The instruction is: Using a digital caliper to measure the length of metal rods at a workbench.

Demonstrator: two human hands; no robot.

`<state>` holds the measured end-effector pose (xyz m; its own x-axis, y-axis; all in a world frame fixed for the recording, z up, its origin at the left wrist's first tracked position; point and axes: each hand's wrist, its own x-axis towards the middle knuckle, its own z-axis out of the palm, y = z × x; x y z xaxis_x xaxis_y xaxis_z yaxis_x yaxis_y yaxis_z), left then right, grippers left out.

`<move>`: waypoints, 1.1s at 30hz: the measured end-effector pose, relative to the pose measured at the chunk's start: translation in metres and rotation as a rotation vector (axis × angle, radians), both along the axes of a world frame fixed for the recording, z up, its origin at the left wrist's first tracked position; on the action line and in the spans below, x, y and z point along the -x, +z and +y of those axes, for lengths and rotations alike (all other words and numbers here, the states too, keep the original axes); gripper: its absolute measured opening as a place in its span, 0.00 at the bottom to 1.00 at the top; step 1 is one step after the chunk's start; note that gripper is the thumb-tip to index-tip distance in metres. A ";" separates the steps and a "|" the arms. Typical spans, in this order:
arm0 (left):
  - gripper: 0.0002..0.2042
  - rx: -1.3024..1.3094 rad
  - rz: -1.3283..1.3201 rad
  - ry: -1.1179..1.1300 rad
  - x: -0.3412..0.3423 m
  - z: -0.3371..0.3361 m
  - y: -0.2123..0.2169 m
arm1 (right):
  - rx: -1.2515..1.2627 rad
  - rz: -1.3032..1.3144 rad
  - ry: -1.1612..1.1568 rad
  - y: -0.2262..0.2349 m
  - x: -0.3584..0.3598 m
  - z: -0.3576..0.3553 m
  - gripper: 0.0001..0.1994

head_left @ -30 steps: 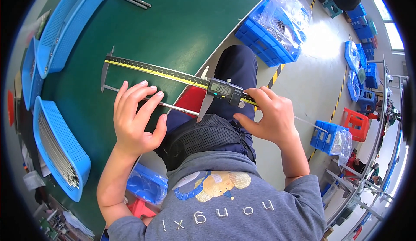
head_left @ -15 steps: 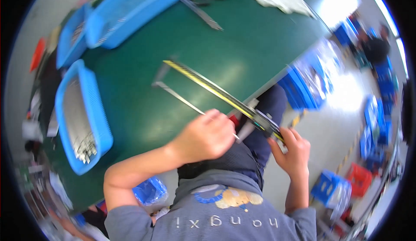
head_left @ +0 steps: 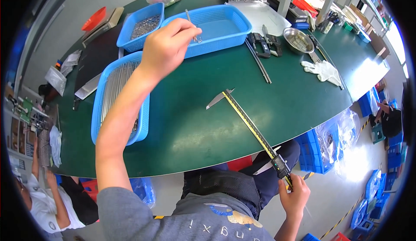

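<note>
My right hand (head_left: 295,194) grips the digital caliper (head_left: 251,128) by its display end. Its long yellow-scaled beam points away to the far left over the green table, with its jaws apart and nothing between them. At the far left my left hand (head_left: 167,48) is raised over the near end of a blue basket (head_left: 236,39), fingers pinched. A thin metal rod (head_left: 188,16) sticks up past those fingers; the rest of it is hidden behind the hand. Small metal ends (head_left: 197,39) show in the basket beside the fingertips.
A blue basket of long metal rods (head_left: 113,87) lies under my left forearm. Another basket holds small metal parts (head_left: 146,26). More calipers (head_left: 264,43), a metal bowl (head_left: 298,40) and a white glove (head_left: 323,71) lie at the far right. Someone in white (head_left: 56,206) sits at the left.
My left hand has carried the thin rod from the caliper's jaws up and left to the blue basket. The caliper has swung slightly and lowered with my right hand. The view has turned.
</note>
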<state>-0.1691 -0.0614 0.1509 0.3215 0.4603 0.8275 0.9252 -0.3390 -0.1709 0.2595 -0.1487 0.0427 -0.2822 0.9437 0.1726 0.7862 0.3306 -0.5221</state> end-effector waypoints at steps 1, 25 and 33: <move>0.07 0.018 0.017 0.054 0.021 0.009 -0.008 | -0.016 0.001 0.015 -0.001 0.001 0.001 0.14; 0.13 0.849 -0.392 1.325 0.122 -0.050 -0.034 | -0.059 -0.025 0.023 -0.006 -0.010 0.004 0.15; 0.08 0.260 -0.488 0.440 0.018 -0.075 0.012 | -0.008 -0.053 0.013 -0.001 -0.008 0.004 0.15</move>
<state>-0.1871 -0.1363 0.1628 -0.3194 0.6648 0.6753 0.9361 0.1107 0.3338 0.2674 -0.1448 0.0420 -0.3038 0.9384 0.1649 0.8084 0.3455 -0.4766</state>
